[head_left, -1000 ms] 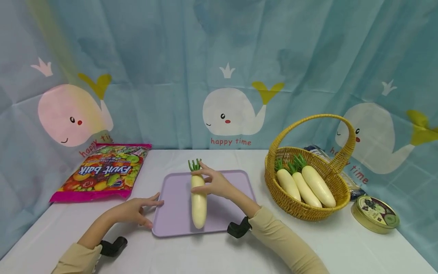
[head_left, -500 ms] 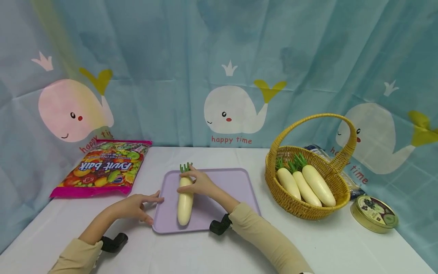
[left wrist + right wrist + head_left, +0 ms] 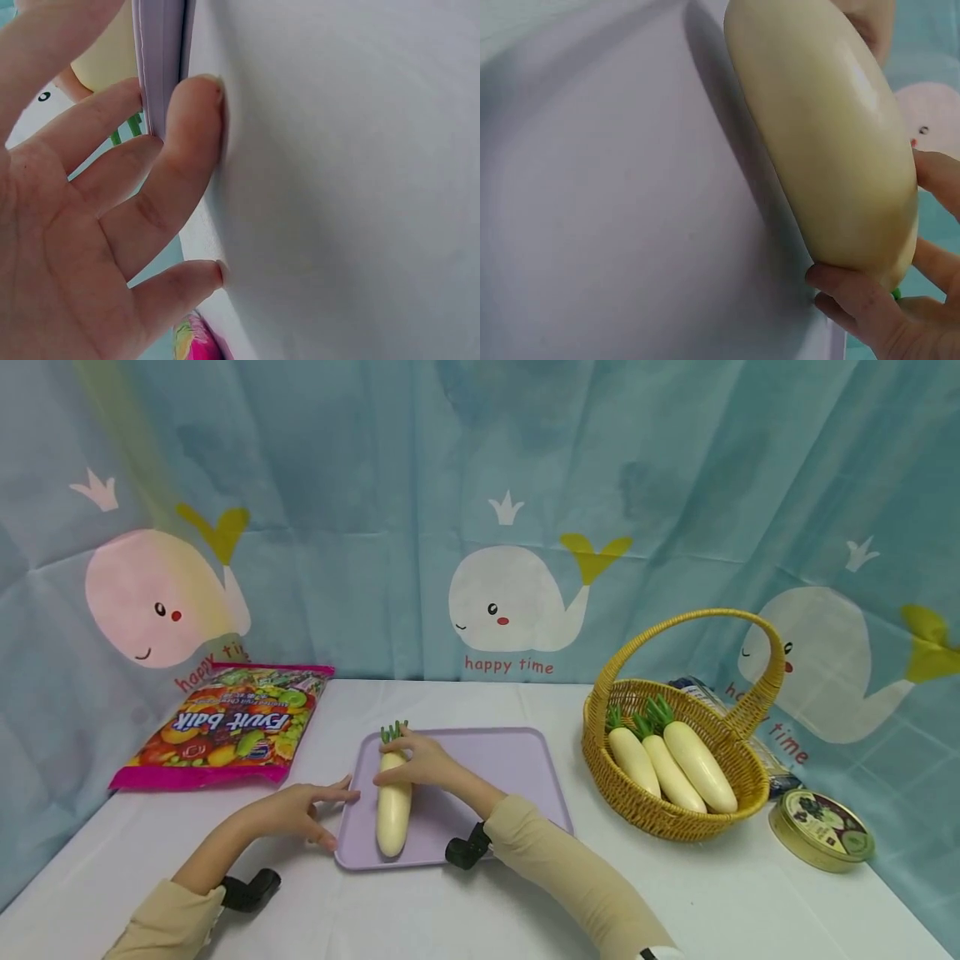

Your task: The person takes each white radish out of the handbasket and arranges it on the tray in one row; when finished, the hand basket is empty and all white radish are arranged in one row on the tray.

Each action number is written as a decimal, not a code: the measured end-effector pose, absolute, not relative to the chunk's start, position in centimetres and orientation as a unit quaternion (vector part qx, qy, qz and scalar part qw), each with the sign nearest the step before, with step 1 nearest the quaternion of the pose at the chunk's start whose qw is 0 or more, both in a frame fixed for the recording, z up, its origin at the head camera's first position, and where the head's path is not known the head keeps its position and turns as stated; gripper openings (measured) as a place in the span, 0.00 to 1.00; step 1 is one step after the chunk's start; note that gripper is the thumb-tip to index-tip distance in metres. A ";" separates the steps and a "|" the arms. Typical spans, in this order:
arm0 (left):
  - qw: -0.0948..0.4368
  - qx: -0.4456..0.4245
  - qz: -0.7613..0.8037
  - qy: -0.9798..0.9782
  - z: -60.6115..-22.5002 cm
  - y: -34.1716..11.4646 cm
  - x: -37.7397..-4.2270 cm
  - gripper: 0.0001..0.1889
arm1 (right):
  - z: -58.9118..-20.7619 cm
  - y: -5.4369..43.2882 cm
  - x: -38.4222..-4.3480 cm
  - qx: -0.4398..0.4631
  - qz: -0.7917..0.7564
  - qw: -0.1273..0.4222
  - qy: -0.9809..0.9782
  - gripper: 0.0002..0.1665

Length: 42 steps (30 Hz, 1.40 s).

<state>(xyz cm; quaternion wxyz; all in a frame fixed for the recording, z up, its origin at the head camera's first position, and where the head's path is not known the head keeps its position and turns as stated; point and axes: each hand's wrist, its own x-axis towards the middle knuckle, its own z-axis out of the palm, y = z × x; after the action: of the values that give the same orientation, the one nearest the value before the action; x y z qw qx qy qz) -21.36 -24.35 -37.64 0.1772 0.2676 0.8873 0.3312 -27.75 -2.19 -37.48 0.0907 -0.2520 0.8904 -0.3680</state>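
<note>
A white radish (image 3: 393, 822) with short green stems is at the left side of the lilac tray (image 3: 502, 768), its stem end pointing away from me. My right hand (image 3: 423, 762) grips it near the stems, thumb on one side and fingers on the other. In the right wrist view the radish (image 3: 825, 135) is close above the tray surface; whether it touches cannot be told. At the tray's left edge is my left hand (image 3: 288, 814), fingers spread and touching the rim. The left wrist view shows those fingers (image 3: 193, 124) beside the tray's edge (image 3: 159, 60).
To the right stands a wicker basket (image 3: 637, 810) with a tall handle, holding 3 white radishes (image 3: 701, 764). Beside it lie a round tin (image 3: 822, 831) and a partly hidden packet (image 3: 776, 768). A colourful candy bag (image 3: 232, 727) lies at the back left, before a whale-print curtain (image 3: 360, 527).
My right hand has carried the radish leftward across the tray, from near its middle-left to its left side. My left hand has stayed at the tray's left edge.
</note>
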 end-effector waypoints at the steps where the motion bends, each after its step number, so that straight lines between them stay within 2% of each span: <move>1: 0.177 0.272 0.331 0.886 -37.7 -24.4 -21.3 0.38 | -37.4 -2.4 -27.8 -0.252 -0.362 0.095 0.893 0.31; 6: 0.176 0.281 0.332 0.883 -37.8 -24.5 -21.3 0.37 | -37.1 -3.2 -27.6 -0.251 -0.344 0.111 0.898 0.31; 18: 0.177 0.285 0.348 0.875 -38.0 -24.5 -21.4 0.37 | -37.0 -3.7 -27.5 -0.235 -0.295 0.108 0.920 0.31; 42: 0.180 0.275 0.341 0.881 -37.7 -24.5 -21.4 0.38 | -36.3 -3.4 -27.3 -0.263 -0.289 0.133 0.911 0.31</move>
<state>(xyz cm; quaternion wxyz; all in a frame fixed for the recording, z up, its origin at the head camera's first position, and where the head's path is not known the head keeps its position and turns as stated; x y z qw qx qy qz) -21.44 -24.51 -37.70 0.1802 0.2753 0.8805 0.3412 -27.27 -3.44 -36.33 0.1330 -0.2629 0.9108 -0.2892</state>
